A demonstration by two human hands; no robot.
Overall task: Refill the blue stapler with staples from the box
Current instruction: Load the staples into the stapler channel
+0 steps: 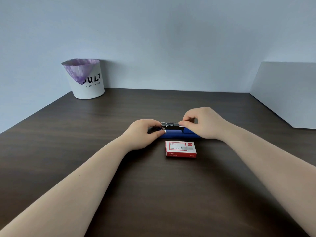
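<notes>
Hands grip the blue stapler point(179, 134) lying crosswise: left hand point(143, 132) pinching its front, right hand point(203, 124) its magazine (box point(180, 149) just nearer).

Dark table point(68, 142) lies open on both sides — only a staple box point(180, 149) just before the stapler point(179, 133), a white bin point(87, 79) far back left.

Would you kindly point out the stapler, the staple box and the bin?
blue stapler point(181, 134): head view, on its blue base.
staple box point(180, 149): head view, on its top face.
white bin point(92, 89): head view, on its front wall.
</notes>
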